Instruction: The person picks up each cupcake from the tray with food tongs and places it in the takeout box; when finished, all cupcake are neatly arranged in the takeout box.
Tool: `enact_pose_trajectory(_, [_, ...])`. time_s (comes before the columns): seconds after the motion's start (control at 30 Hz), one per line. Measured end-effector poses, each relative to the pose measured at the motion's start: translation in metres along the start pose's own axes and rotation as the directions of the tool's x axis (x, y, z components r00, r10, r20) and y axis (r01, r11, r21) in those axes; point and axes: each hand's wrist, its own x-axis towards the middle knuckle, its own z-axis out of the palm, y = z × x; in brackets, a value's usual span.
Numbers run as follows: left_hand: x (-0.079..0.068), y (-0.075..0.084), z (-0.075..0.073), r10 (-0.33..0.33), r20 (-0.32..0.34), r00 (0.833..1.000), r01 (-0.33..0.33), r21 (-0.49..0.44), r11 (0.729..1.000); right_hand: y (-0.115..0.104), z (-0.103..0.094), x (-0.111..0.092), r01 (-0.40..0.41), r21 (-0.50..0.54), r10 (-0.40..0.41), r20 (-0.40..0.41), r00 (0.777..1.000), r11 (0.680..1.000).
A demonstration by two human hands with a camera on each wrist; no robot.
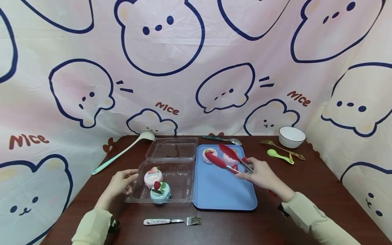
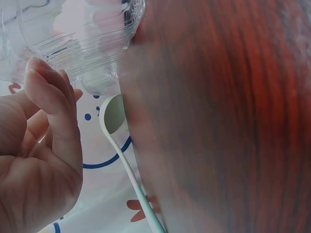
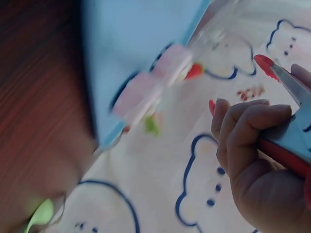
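Note:
My right hand [image 1: 260, 173] grips silicone-tipped tongs [image 1: 225, 165], whose red tips stand apart over the blue tray [image 1: 220, 194]. Below them on the tray are two small pink toy cakes; the left one [image 1: 206, 158] shows a red topping, and the tongs partly cover the right one [image 1: 228, 160]. Loosely bent, the fingers of my left hand [image 1: 120, 183] are at the left side of a clear plastic container [image 1: 180, 163]; firm contact is unclear. Inside the container sit a pink cake [image 1: 150, 182] with a strawberry and a light-blue cake [image 1: 162, 197] with a red berry and leaves.
A ladle [image 1: 119, 154] lies at the back left, and a spoon [image 1: 220, 139] behind the tray. To the right are a gold fork [image 1: 283, 148], a green spoon [image 1: 278, 155] and a white bowl [image 1: 292, 137]. Another fork [image 1: 173, 221] lies in front of the container.

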Motion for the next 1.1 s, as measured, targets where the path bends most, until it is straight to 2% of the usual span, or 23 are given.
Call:
enact_pose_trajectory(0.27, [-0.002, 0.001, 0.000, -0.003, 0.002, 1.000, 0.003, 0.000, 1.000, 0.027, -0.010, -0.002, -0.061, -0.060, 0.056, -0.077, 0.995, 0.996])
enact_pose_trajectory(0.7, [-0.002, 0.002, 0.001, -0.012, 0.006, 1.000, 0.012, -0.004, 1.000, 0.049, 0.001, 0.001, -0.136, -0.049, 0.135, -0.026, 0.990, 0.989])
enact_pose_trajectory(1.1, [0.001, 0.002, 0.000, -0.004, 0.007, 1.000, 0.004, -0.011, 1.000, 0.051, 0.007, 0.001, -0.156, -0.026, 0.157, 0.018, 0.987, 0.987])
